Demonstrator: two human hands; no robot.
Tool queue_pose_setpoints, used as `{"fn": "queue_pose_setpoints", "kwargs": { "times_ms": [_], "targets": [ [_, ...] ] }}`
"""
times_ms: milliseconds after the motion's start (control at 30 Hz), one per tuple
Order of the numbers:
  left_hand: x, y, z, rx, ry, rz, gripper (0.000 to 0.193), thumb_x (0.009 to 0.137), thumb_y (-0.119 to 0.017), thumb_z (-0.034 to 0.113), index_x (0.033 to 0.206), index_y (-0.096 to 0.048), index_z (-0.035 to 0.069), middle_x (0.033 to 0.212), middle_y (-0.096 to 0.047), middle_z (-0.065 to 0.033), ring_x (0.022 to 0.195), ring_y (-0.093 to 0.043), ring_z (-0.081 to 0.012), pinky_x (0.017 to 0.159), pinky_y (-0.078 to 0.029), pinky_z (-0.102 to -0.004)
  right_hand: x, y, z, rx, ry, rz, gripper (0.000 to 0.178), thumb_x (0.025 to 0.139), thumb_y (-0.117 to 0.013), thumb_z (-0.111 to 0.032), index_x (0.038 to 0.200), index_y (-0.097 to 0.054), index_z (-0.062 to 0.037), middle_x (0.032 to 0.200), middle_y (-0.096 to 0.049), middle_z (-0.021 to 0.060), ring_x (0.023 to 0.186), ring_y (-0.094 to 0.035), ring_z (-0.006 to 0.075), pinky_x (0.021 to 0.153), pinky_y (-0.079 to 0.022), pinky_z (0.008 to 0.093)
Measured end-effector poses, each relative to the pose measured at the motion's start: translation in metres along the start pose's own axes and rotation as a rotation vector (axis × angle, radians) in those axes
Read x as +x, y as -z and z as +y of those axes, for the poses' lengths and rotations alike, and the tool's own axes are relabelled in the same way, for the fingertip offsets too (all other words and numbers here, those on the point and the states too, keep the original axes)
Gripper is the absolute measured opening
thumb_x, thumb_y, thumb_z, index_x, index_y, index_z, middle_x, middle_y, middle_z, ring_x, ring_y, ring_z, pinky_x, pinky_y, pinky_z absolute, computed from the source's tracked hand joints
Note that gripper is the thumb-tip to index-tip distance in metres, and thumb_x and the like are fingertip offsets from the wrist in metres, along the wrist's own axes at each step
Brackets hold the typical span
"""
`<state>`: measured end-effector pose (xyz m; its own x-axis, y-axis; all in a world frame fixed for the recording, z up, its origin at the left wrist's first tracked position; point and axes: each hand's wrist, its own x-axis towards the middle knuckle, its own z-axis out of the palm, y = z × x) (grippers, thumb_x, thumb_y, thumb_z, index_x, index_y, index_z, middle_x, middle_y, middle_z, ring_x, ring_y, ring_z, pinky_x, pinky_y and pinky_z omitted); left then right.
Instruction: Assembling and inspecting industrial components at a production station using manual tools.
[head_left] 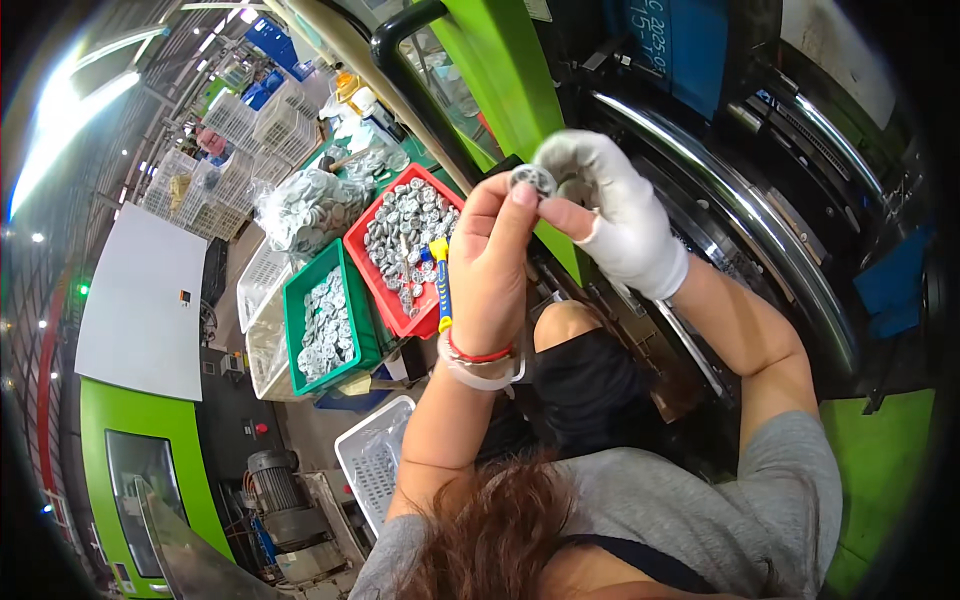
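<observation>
Between the thumb and fingers of my bare left hand [488, 265] is a small round grey wheel-shaped part [533, 181], with spoke-like openings in its face. My right hand [625, 225] wears a white glove that leaves the thumb bare. Its fingers curl over close to the part, and the thumb tip is right beside it. Something greyish shows inside those curled fingers, too hidden to name. Left of my left wrist, a yellow-and-blue hammer [444, 290] lies at the edge of a red tray [424, 325] of similar grey parts.
A green bin [366, 340] holds more grey parts. Behind it sits a clear plastic bag [310, 210] full of pieces. A white perforated basket [365, 465] stands lower down. To the right is an open machine with shiny metal bars [690, 165] and a green frame [510, 70].
</observation>
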<state>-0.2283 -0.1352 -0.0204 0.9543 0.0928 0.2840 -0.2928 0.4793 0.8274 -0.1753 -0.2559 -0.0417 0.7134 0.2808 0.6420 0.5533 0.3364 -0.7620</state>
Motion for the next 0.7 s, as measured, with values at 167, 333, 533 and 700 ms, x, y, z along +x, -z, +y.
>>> {"fn": "queue_pose_setpoints", "kwargs": {
  "times_ms": [167,333,533,700],
  "targets": [
    [0.01,0.01,0.012,-0.117,0.3,-0.165,0.021,0.09,-0.053,0.018,0.104,-0.054,0.003,0.093,-0.06,-0.0022,0.087,-0.055,-0.0103,0.081,-0.042,-0.0259,0.015,0.026,-0.015,0.172,-0.164,-0.305,0.045,0.082,-0.066,-0.027,0.115,-0.051,-0.0001,0.107,-0.055,0.0064,0.095,-0.053,0.0128,0.085,-0.043,0.027],
    [0.014,-0.003,0.007,-0.091,0.39,-0.212,0.025,0.092,-0.049,0.021,0.107,-0.053,0.001,0.091,-0.059,-0.0046,0.081,-0.056,-0.0106,0.078,-0.044,-0.0259,0.019,0.047,-0.022,0.097,-0.122,-0.337,0.044,0.081,-0.067,-0.027,0.112,-0.052,0.001,0.103,-0.055,0.0062,0.093,-0.054,0.0133,0.084,-0.045,0.0275],
    [0.048,0.024,0.006,0.97,-0.807,0.461,0.023,0.091,-0.05,0.012,0.11,-0.047,-0.001,0.1,-0.051,-0.0085,0.084,-0.05,-0.0133,0.075,-0.042,-0.0274,0.072,0.165,-0.029,-0.28,0.326,0.303,0.034,0.086,-0.058,-0.019,0.111,-0.048,0.0026,0.098,-0.055,0.0075,0.078,-0.053,0.0113,0.07,-0.045,0.0247],
    [0.107,0.038,-0.005,0.683,-0.536,0.308,0.022,0.091,-0.056,0.024,0.093,-0.048,0.003,0.07,-0.05,0.0025,0.06,-0.046,-0.006,0.055,-0.037,-0.0197,0.128,0.352,0.005,-0.456,0.334,0.791,0.031,0.086,-0.057,-0.015,0.111,-0.052,0.0024,0.095,-0.059,0.0075,0.075,-0.057,0.0112,0.07,-0.048,0.025]
  ]
}}
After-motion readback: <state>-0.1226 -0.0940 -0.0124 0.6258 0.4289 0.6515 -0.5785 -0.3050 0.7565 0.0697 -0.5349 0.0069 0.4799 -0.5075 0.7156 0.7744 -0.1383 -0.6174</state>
